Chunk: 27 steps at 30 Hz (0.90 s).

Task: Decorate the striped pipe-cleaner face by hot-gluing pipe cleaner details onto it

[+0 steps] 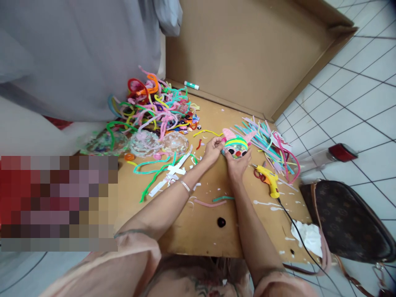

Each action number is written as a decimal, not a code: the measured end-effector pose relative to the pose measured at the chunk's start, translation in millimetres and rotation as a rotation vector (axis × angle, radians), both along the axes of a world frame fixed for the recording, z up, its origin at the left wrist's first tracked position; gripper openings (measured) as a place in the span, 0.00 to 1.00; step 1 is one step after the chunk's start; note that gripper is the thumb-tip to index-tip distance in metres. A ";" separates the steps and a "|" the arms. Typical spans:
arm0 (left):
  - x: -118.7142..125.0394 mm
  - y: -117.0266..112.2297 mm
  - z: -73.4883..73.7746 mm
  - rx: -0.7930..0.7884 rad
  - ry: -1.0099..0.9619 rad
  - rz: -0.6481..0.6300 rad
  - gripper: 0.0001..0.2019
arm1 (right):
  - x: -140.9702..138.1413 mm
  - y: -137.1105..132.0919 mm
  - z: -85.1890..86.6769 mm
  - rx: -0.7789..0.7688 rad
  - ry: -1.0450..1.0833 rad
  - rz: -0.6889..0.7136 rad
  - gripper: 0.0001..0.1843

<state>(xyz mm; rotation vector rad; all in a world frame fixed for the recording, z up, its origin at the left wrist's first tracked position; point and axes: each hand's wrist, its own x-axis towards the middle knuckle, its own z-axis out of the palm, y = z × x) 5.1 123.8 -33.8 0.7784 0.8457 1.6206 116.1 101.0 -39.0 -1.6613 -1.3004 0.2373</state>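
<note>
Both my hands meet on a small round craft ball (pixel 236 146) wrapped in green, yellow and blue pipe cleaners, with pink ears and red dots. My left hand (pixel 213 150) pinches its left side with curled fingers. My right hand (pixel 237 161) cups it from below, fingers closed around it. The ball rests just above a brown cardboard sheet (pixel 198 231) that serves as the work surface.
A tangled heap of pipe cleaners (pixel 154 105) and three clear domes (pixel 145 143) lie to the left. Straight pipe cleaners (pixel 266 138) and a yellow glue gun (pixel 270 180) lie to the right. A glue stick (pixel 191 85), a brown bag (pixel 346 222) and a white tissue (pixel 306 237) are nearby.
</note>
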 end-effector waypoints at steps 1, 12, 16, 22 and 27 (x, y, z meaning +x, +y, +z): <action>0.1 0.3 -0.6 0.004 0.006 0.005 0.11 | 0.1 0.2 -0.6 0.002 0.001 0.001 0.59; -1.8 -4.9 6.1 -0.045 0.011 0.002 0.07 | -5.9 -2.8 3.3 -0.034 0.015 -0.006 0.59; -4.7 -9.5 9.0 -0.074 0.029 -0.014 0.08 | -10.9 -4.7 3.7 -0.036 0.022 -0.012 0.57; -9.8 -8.9 4.7 -0.092 0.025 -0.020 0.11 | -19.4 -9.2 7.7 -0.053 0.006 -0.035 0.55; -12.0 -9.2 1.4 -0.077 0.028 -0.016 0.16 | -23.8 -11.6 10.0 -0.059 0.028 -0.047 0.55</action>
